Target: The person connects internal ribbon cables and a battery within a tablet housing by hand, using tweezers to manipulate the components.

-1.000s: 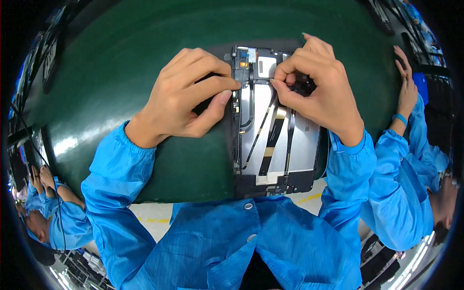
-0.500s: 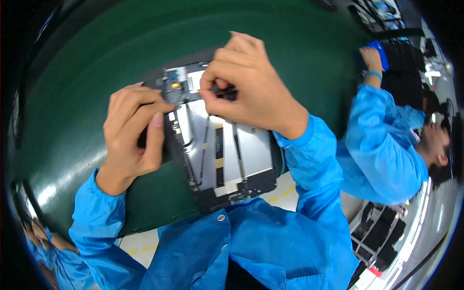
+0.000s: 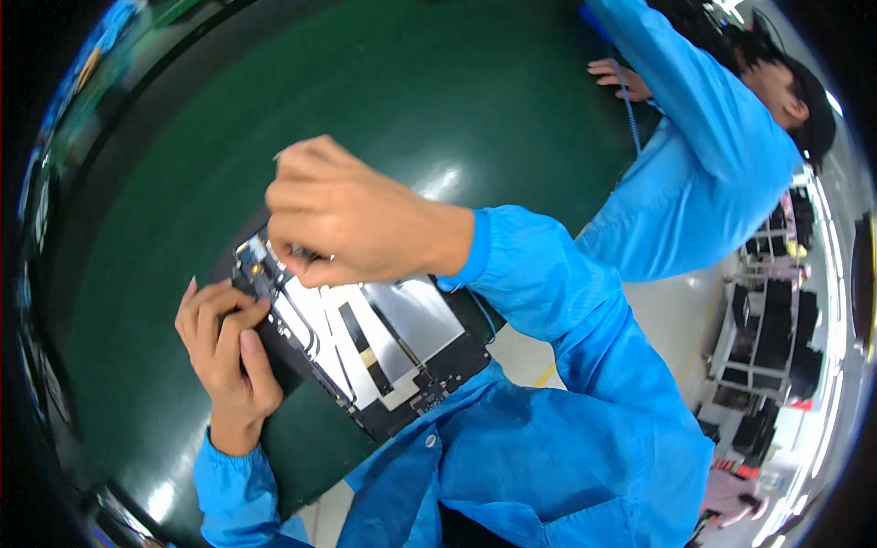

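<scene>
"Head view: what had just changed?"

"Mostly the angle. Half a second earlier the tablet [image 3: 375,320] sat more upright in the picture; now it slanted, its far end toward the upper left. The table [image 3: 438,119] had swung too, so I judged that the wearer's head had turned."

"Where did the tablet lie?"

"On the green table, right before the person, near edge close to the jacket [image 3: 548,457], with a dark mat [image 3: 230,260] showing past its far end."

"And the hands?"

"The left hand [image 3: 224,352] was at the tablet's left side, index fingertip at the rim, thumb apart from it: steadying, I guessed, rather than gripping."

"The other?"

"The right hand [image 3: 352,215] arched over the far end, fingers curled. I couldn't tell whether they had closed on anything; the hand hid that spot."

"So what did the change mean for the work?"

"Little, I thought. Both hands had kept to the same end, and the black strip [image 3: 356,333] lay much as before. The fiddly part seemed unfinished."
</scene>
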Action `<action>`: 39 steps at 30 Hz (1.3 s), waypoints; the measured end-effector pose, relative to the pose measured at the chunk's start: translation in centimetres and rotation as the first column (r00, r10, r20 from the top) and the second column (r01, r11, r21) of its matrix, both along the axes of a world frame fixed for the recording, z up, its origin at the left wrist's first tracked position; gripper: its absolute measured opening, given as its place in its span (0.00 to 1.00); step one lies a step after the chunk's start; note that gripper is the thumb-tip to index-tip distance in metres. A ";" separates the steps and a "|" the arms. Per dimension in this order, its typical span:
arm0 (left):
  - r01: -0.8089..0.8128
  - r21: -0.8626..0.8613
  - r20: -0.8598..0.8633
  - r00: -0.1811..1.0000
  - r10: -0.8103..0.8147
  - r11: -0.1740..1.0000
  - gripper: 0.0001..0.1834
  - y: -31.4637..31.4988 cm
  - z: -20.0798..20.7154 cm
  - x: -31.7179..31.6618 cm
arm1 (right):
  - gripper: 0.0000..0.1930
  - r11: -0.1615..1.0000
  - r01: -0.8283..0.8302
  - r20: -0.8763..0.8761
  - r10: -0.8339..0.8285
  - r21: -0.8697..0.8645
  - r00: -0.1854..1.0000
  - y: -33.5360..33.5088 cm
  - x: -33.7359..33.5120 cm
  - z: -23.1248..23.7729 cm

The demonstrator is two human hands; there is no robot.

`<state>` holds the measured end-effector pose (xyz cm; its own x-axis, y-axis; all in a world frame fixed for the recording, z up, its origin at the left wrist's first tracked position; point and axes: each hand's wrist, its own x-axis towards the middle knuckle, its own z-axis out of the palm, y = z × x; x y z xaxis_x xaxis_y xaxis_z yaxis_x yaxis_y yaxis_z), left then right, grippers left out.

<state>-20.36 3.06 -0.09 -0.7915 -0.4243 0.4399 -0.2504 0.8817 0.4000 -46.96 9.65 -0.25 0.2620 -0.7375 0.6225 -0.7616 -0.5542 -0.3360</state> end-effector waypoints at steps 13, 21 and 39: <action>-0.052 -0.045 0.047 0.997 0.054 0.998 0.15 0.7 0.2 0.5 | 0.06 0.997 -0.074 0.084 0.077 -0.033 0.994 -0.6 -0.1 -1.2; -0.039 0.027 -0.063 0.997 0.041 0.999 0.10 0.5 -0.1 -0.6 | 0.07 0.995 -0.072 -0.019 0.073 0.066 0.997 0.5 -0.8 0.1; -0.008 -0.017 -0.027 1.000 0.008 1.000 0.10 0.4 -0.4 0.5 | 0.06 0.964 -0.105 0.090 0.086 0.244 0.992 1.2 0.0 0.8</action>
